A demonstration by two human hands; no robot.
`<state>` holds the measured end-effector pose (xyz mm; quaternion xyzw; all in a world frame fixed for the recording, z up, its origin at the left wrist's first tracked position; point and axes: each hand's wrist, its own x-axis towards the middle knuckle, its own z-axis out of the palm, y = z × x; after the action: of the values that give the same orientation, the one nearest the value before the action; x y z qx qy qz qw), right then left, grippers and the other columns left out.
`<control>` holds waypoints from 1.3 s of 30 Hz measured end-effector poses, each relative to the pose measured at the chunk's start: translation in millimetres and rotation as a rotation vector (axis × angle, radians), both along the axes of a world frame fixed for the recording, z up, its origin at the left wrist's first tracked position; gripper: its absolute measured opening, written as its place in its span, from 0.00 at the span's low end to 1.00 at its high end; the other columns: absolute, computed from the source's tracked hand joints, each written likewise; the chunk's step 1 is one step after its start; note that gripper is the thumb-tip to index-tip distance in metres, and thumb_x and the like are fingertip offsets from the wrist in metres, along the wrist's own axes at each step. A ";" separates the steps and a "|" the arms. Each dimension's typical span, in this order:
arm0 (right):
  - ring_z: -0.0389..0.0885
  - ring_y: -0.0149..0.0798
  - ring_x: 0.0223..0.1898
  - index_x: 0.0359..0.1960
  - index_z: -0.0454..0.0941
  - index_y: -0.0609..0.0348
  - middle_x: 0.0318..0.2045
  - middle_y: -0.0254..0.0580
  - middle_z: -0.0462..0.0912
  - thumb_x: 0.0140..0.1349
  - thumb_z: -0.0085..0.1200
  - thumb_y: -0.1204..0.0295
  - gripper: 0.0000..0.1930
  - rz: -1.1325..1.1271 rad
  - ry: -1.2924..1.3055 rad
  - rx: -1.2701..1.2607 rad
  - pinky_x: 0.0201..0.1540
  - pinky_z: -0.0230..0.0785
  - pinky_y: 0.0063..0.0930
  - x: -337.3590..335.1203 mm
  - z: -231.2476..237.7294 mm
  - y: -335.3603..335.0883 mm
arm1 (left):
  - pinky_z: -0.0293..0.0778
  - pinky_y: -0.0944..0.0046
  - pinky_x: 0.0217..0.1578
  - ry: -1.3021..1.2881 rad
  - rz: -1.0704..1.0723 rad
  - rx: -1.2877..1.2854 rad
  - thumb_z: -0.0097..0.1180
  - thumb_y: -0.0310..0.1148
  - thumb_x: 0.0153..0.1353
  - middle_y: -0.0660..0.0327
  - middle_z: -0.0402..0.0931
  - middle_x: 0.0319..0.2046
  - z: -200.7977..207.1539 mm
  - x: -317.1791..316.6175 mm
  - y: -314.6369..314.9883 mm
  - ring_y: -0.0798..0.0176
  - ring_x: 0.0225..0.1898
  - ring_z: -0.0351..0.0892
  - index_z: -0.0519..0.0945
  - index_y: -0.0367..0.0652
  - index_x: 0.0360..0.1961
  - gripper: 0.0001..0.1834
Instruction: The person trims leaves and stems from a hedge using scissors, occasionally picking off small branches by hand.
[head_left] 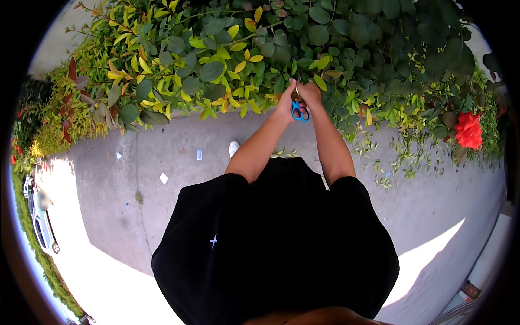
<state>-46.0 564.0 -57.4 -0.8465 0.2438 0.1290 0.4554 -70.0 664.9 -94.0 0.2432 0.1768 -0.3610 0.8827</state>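
At the near edge of a leafy hedge, my two hands are close together. Between them hang scissors with blue handles, loops toward me. Their blades are mostly hidden among the fingers. My right hand is closed with its fingers curled and seems to grip the scissors. Beside the handles, my left hand is closed too, its thumb pointing up at the leaves. What its fingers pinch is too small to make out. Green and yellow leaves surround both hands.
A red flower sticks out at the right of the hedge. Cut leafy sprigs lie on the grey pavement, with paper scraps to the left. My white shoe shows below. Farther left stands a parked car.
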 end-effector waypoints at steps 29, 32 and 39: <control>0.77 0.37 0.15 0.20 0.82 0.65 0.20 0.45 0.82 0.51 0.61 0.40 0.32 -0.132 -0.109 0.168 0.20 0.69 0.30 10.0 -57.0 -19.3 | 0.59 0.71 0.13 -0.001 -0.053 0.251 0.62 0.56 0.57 0.68 0.64 0.17 -3.5 19.5 -12.5 0.70 0.14 0.62 0.71 0.50 0.26 0.23; 0.79 0.38 0.16 0.23 0.82 0.67 0.17 0.44 0.79 0.55 0.61 0.46 0.29 -0.143 -0.105 0.202 0.19 0.71 0.32 -5.5 -60.8 -17.3 | 0.58 0.70 0.13 0.009 -0.045 0.319 0.64 0.53 0.57 0.69 0.63 0.17 -11.9 8.8 -10.6 0.71 0.14 0.60 0.71 0.50 0.29 0.21; 0.78 0.31 0.15 0.24 0.80 0.65 0.14 0.38 0.77 0.58 0.61 0.48 0.26 -0.203 -0.235 0.523 0.18 0.69 0.26 -83.9 -107.2 -12.3 | 0.59 0.71 0.14 0.010 -0.222 0.394 0.64 0.60 0.53 0.64 0.67 0.24 -40.4 -59.6 10.9 0.72 0.15 0.59 0.71 0.47 0.37 0.28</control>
<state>-130.0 551.7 -164.6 -0.6811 0.2313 0.0424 0.6934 -129.5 675.7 -134.4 0.4270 0.2203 -0.4156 0.7723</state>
